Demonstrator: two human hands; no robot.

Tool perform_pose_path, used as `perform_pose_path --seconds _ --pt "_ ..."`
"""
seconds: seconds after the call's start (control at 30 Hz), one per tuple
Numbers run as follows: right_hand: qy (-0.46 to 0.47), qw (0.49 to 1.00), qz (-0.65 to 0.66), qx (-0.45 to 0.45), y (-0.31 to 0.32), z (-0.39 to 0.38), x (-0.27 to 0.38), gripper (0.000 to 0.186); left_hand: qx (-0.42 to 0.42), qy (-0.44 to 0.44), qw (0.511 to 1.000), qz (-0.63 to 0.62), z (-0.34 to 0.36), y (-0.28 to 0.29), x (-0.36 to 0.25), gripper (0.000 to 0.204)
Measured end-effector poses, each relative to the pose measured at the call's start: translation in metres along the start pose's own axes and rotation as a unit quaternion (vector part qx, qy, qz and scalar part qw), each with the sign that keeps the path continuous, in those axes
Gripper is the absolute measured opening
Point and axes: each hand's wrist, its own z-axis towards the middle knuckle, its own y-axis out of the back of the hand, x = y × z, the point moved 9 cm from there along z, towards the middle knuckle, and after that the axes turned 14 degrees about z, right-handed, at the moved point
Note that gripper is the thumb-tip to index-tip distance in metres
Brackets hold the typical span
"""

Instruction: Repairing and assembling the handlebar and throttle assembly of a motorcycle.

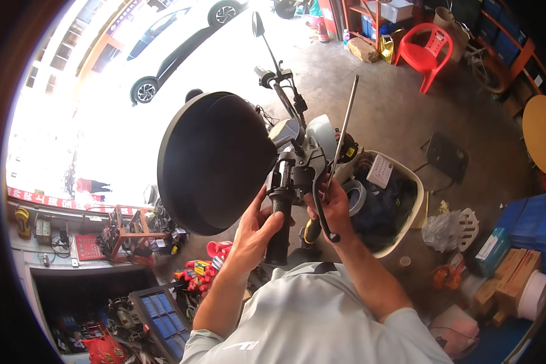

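A scooter-like vehicle's handlebar stands in front of me, its black rubber grip pointing toward me. My left hand is closed around that grip from the left, thumb on top. My right hand is closed on a long screwdriver, its thin metal shaft slanting up and away; a yellow and black handle shows below the hand. The dark brake lever curves down past my right fingers and hides part of them. A large round black mirror covers the area left of the grip.
The vehicle's far mirror rises ahead. Right of the handlebar stands a white-rimmed bin with dark contents. A black stool, a red chair and stacked boxes are farther right. Cluttered shelves line the left.
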Motion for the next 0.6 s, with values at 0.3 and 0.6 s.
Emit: perform_pose_path --seconds 0.3,0.6 --pt "-0.034 0.999 -0.02 0.033 0.0 0.0 -0.006 0.035 -0.027 0.002 0.999 0.042 -0.005 0.002 -0.006 0.082" --pt "-0.015 1.0 0.002 0.009 -0.015 -0.005 0.001 0.025 -0.014 -0.009 0.998 0.056 -0.006 -0.001 -0.013 0.085"
